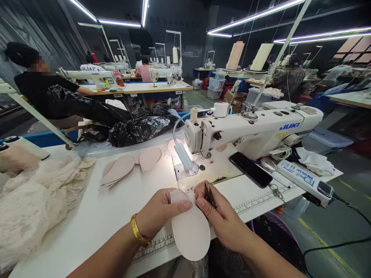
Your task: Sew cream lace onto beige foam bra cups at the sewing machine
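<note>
My left hand [162,210] pinches a pale pink fabric cup piece [191,235] between thumb and fingers near its upper edge. The rounded end of the piece hangs over the front edge of the table. My right hand [216,214] is closed around dark thread snips [210,194], and its fingertips also touch the top of the fabric. Just beyond both hands stands a white JUKI sewing machine [249,127], its small lamp [183,154] lighting the needle area. More pink cup pieces [118,170] lie on the table to the left.
Cream lace fabric [43,208] is heaped at the left with thread cones [27,148]. A black phone [251,169] and a control box [304,179] lie at the right. Black plastic bags [139,129] are behind the table. A person in black [37,88] sits at the left.
</note>
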Demonstrator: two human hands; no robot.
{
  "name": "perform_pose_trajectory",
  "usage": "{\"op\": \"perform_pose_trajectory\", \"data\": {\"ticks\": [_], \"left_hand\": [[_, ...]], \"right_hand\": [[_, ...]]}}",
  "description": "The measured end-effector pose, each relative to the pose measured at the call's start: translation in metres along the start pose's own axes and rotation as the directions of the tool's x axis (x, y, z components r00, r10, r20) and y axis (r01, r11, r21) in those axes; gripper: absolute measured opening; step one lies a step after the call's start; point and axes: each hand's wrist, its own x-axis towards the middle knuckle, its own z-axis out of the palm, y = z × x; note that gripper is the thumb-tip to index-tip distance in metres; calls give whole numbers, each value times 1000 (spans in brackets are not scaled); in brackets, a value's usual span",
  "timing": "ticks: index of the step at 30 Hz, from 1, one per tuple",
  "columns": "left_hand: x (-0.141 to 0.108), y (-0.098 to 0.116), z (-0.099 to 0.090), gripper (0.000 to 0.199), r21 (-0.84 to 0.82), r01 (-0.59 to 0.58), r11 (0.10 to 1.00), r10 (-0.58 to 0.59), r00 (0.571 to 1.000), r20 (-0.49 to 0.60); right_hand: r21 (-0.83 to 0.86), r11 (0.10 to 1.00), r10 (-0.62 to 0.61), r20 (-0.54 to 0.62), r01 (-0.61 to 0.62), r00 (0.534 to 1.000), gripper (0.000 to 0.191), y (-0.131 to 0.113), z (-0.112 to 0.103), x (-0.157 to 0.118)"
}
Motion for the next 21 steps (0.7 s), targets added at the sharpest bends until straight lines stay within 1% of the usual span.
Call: {"op": "perform_pose_trajectory", "data": {"ticks": [2, 5, 7, 10, 13, 15, 17, 19, 21], "left_hand": [[1, -1, 0, 43, -20, 20, 1000, -19, 1000, 18], [1, -4, 0, 43, -59, 54, 997, -52, 998, 43], [1, -5, -1, 45, -84, 60, 995, -54, 996, 75], [2, -6, -4, 48, -77, 63, 995, -54, 992, 111], [2, -6, -6, 46, -71, 82, 994, -72, 989, 130], [2, -5, -9, 46, -66, 87, 994, -79, 990, 119], [1, -4, -11, 47, -41, 85, 996, -82, 993, 85], [2, -3, -12, 48, -8, 61, 998, -61, 998, 24], [4, -3, -11, 50, 26, 19, 999, -18, 999, -42]], "right_hand": [[-76, 995, -69, 27, 70, 997, 21, -4, 3, -2], [-176, 975, -123, 79, 135, 989, 18, -3, 1, -2], [-276, 944, -154, 117, 182, 981, 15, 2, -5, 0], [-419, 871, -190, 194, 256, 962, 10, 10, -14, 6], [-453, 846, -214, 195, 282, 957, 12, 12, -21, 7], [-457, 845, -221, 170, 276, 960, 13, 11, -26, 5], [-482, 834, -213, 169, 269, 962, 14, 10, -31, 1], [-508, 828, -176, 167, 237, 970, 13, 9, -36, -3], [-481, 856, -145, 127, 189, 981, 14, 8, -38, -6]]}}
